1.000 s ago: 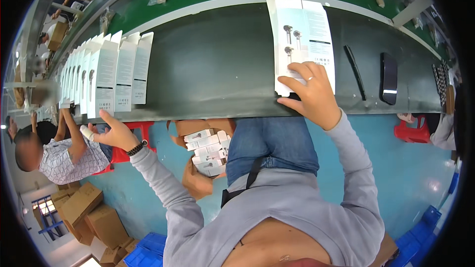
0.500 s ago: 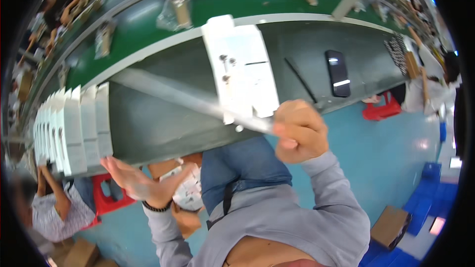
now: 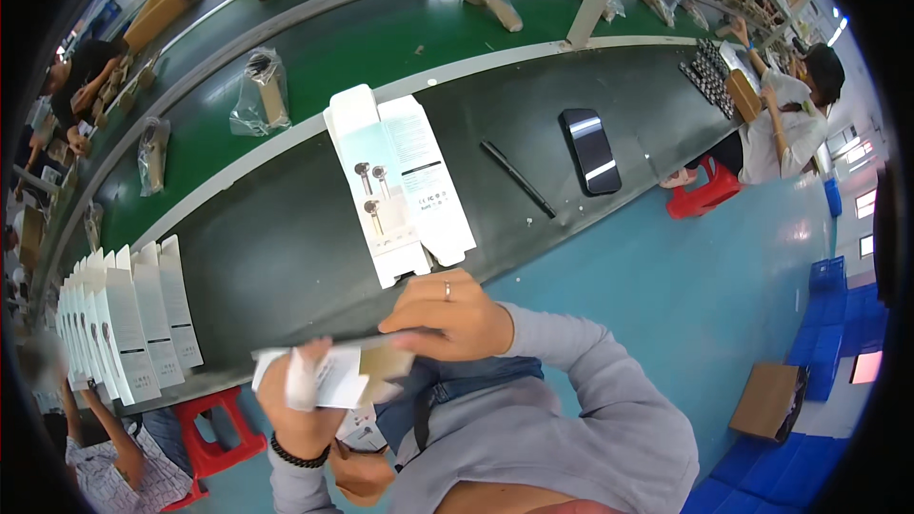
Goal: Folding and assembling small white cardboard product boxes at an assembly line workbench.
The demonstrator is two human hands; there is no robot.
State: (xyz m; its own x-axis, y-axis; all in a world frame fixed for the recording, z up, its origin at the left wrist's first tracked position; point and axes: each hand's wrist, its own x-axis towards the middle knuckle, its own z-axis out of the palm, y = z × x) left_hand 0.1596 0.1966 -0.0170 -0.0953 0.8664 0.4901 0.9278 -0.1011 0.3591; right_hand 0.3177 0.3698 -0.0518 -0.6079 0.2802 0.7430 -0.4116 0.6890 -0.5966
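Note:
Close to my body, just past the table's near edge, a white folding carton (image 3: pixel 336 379) with loose end flaps is blurred by motion. My left hand (image 3: pixel 293 402), with a dark bracelet at the wrist, wraps round its left part. At its right end, my right hand (image 3: pixel 455 316) has curled fingers on the flaps; a ring shows on one finger. Beyond my right hand, flat printed cartons (image 3: pixel 433 200) lie on the dark table (image 3: pixel 286 219), with pictures of a handheld device on the front.
A row of standing white cartons (image 3: pixel 129 333) fills the table's left end. A black pen (image 3: pixel 517 178) and a phone (image 3: pixel 590 151) lie right of the flat cartons. Behind runs a green conveyor (image 3: pixel 352 67) carrying bagged devices (image 3: pixel 270 95). Co-workers sit at both sides, one by a red stool (image 3: pixel 706 190).
The carton, held out over the table by my right hand, has come down near my body. My left hand, open before, has closed round it. The whole view has shifted.

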